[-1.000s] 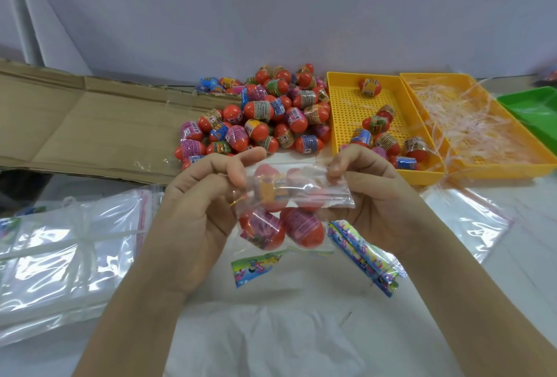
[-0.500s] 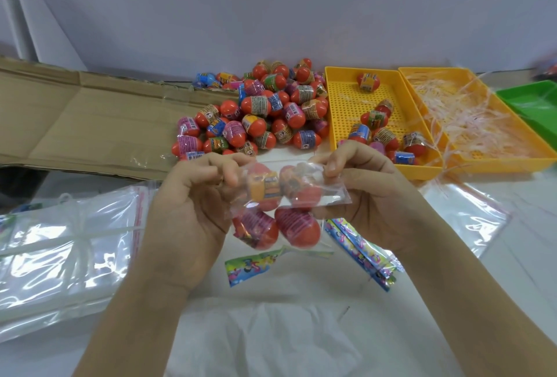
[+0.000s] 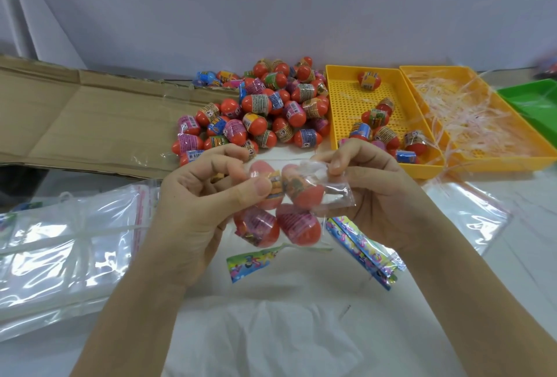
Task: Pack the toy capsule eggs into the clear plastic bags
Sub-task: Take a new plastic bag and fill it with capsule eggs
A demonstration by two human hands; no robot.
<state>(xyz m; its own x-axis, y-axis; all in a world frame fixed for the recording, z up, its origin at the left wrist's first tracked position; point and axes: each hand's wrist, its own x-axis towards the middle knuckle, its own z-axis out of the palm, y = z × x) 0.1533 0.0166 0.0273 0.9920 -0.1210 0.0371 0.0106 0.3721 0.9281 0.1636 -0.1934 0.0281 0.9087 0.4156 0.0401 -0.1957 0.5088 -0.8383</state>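
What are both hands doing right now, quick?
Left hand: closed, pinching the clear bag holding eggs.
Right hand: closed, pinching the same bag's top.

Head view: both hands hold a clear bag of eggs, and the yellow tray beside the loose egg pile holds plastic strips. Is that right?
The head view shows the yellow tray beside the loose egg pile holding eggs, not strips; the plastic strips lie in the second yellow tray to its right. The rest stands: left hand and right hand hold the clear bag.
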